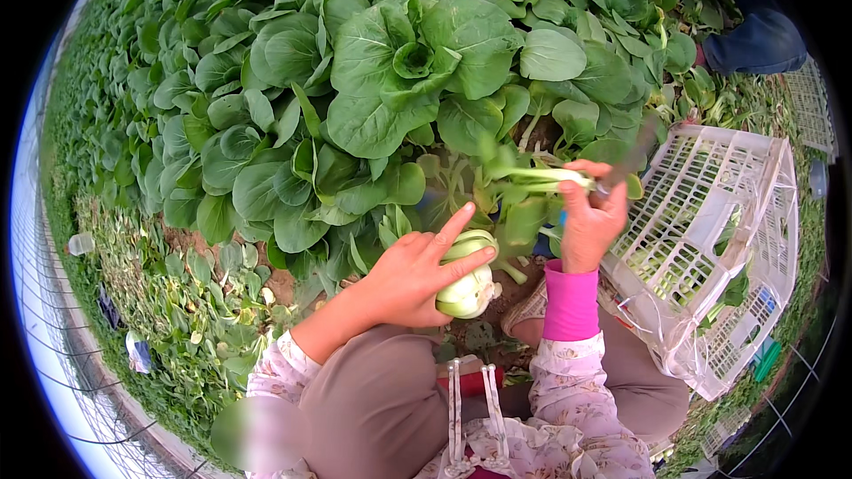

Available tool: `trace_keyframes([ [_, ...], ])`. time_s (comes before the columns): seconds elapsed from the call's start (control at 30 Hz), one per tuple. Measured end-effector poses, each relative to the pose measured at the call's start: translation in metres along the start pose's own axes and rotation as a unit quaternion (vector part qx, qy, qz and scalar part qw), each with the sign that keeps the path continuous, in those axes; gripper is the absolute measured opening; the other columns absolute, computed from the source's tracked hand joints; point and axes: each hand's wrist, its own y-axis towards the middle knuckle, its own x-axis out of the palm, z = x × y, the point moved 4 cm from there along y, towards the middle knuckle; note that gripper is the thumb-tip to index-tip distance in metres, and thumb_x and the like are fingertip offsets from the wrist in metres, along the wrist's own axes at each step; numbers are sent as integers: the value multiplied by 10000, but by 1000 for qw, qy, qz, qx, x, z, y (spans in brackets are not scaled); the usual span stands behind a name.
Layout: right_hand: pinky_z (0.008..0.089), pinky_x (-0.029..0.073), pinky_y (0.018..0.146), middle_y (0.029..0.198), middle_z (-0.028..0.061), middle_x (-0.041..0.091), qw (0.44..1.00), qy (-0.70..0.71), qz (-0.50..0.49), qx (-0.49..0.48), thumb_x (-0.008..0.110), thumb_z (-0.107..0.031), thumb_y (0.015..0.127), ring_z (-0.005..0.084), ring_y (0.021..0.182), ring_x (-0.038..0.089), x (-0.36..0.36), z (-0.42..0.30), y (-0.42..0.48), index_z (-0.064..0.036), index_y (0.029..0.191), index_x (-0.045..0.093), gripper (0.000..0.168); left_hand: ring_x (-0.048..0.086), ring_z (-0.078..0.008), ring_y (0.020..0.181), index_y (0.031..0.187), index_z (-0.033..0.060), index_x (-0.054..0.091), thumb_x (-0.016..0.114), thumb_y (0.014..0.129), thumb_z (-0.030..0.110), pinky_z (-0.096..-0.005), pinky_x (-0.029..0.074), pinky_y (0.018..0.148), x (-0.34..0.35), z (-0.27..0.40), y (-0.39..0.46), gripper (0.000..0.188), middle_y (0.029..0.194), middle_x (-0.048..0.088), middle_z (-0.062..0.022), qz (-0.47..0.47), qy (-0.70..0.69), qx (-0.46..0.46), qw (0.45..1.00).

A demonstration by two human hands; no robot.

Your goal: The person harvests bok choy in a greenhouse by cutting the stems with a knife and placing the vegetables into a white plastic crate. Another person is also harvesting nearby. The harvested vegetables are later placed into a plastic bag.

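My left hand [416, 273] is around a head of bok choy [469, 296], with its pale cut base towards me and the index finger stretched out. To its right, my right hand [592, 219] grips a knife [632, 156] whose blurred blade points up and away. Loose bok choy stalks [539, 178] are pinched in the same hand, their leaves blurred by motion. The knife's handle is mostly hidden by the fingers. Directly beyond both hands stand large growing bok choy plants [413, 73] with broad dark green leaves.
A white plastic crate [705, 213] with greens inside stands tilted to my right. Another person's trouser leg [755, 43] shows at the upper right, near a second crate [809, 103]. Cut leaves [219, 319] litter the soil on the left. A clear bottle [81, 243] lies farther off.
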Motion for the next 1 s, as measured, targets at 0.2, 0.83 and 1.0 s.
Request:
trace_keyframes([
  [0.2,304,480,778,1002,131,600,993,33,-76,-79,746,-111,766,189,940,578,2,-20,-12,2,1014,505,364,490,-353,1157,1382,98,360,791,536,291,-477,348,981,-28,15,12,969,1423,357,-183,109,-241,58,963],
  [0.83,264,430,605,843,56,623,985,-57,-124,107,443,-271,970,100,715,528,34,38,-49,26,1146,553,363,509,-161,1101,1334,29,366,839,537,166,-305,401,959,-23,-54,19,937,1201,525,-74,104,-458,-246,848],
  [1.0,300,470,700,876,156,646,935,-243,-199,168,558,-175,871,210,783,624,41,67,-51,-39,1137,604,303,592,-228,1003,1291,43,428,780,527,167,-322,458,889,-53,-56,25,851,1225,529,-134,-20,-227,-297,927],
])
